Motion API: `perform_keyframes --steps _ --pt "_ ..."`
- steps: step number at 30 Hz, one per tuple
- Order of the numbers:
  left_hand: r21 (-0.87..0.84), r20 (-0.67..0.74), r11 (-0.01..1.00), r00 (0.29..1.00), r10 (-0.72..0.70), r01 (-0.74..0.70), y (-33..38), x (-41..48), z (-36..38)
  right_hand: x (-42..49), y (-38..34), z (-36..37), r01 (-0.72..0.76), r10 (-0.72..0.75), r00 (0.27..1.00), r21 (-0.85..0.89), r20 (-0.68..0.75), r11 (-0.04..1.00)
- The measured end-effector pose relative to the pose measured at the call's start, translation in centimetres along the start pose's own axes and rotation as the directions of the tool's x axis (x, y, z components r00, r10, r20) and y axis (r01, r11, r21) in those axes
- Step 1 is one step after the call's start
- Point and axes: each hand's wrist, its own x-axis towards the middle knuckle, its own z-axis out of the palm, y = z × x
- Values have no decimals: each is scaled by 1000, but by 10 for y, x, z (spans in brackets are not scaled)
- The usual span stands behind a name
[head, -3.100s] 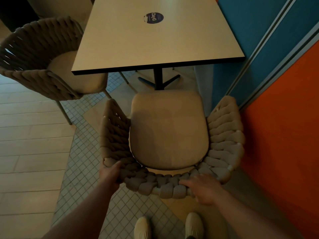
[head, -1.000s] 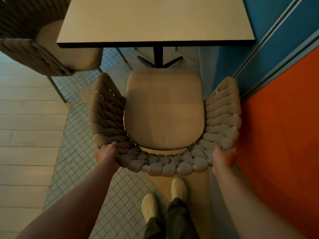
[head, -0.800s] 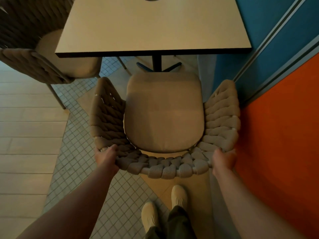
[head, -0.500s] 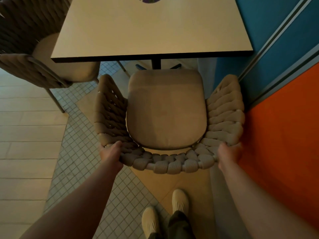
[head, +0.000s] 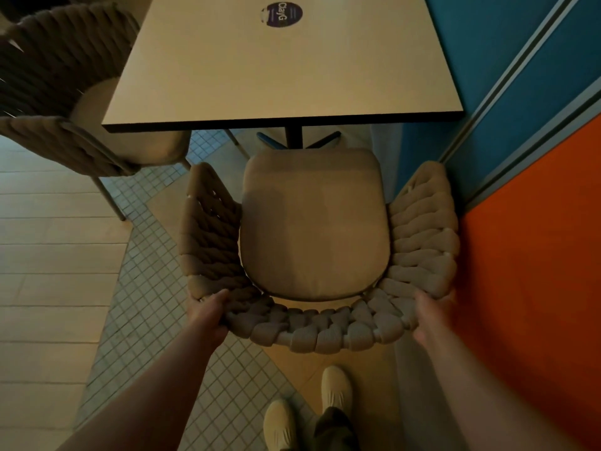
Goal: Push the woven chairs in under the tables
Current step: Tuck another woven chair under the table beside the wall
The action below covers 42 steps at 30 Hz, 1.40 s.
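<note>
Chair push only partly done — the near woven chair [head: 312,242] stands just short of the table [head: 276,66], its seat cushion [head: 313,222] fully in view with the front edge near the table's near edge but not under it. By this view the whole seat is left to slide in. A second woven chair [head: 61,89], up and to the left of the left hand, has part of its seat tucked under the table's left side; whether it counts as finished cannot be told.

Left hand [head: 208,315] grips the back-left corner of the chair's braided backrest, fingers wrapped over the rim, closed on the weave. Right hand [head: 429,315] holds the back-right corner the same way, though its fingers are partly hidden behind the braid, so how tight the hold is stays a guess. The backrest curves between the two hands; the cushion lies just ahead of both, the table farther ahead and above.

The chair's right arm sits close to the blue wall [head: 481,60] and the orange panel [head: 533,255] — just to the right of the right hand, little room there. The table's pedestal [head: 294,138] shows straight ahead beyond the cushion, so a straight forward push looks right. The person's shoes [head: 336,388] are behind the hands, on the tiled floor [head: 136,304].
</note>
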Motion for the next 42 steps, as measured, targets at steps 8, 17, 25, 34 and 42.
perform_keyframes --steps 8,17,25,34,42 --pt "19 11 1000 1000 11 -11 0 -5 -3 -2 13 -5 19 -19 999 -8 -32 1000" --pt "37 14 999 1000 22 -23 2 3 -1 3 8 1 19 -19 1000 -4 -10 1000" --pt "41 19 999 1000 15 -16 3 8 1 12 8 2 37 -37 999 -24 -8 999" --pt "143 -27 990 1000 14 -10 -4 -36 5 -16 0 -10 112 -113 994 -239 10 965" --pt "645 121 738 980 157 -198 28 -124 -7 -104 -35 -20 347 -148 933 -712 328 610"
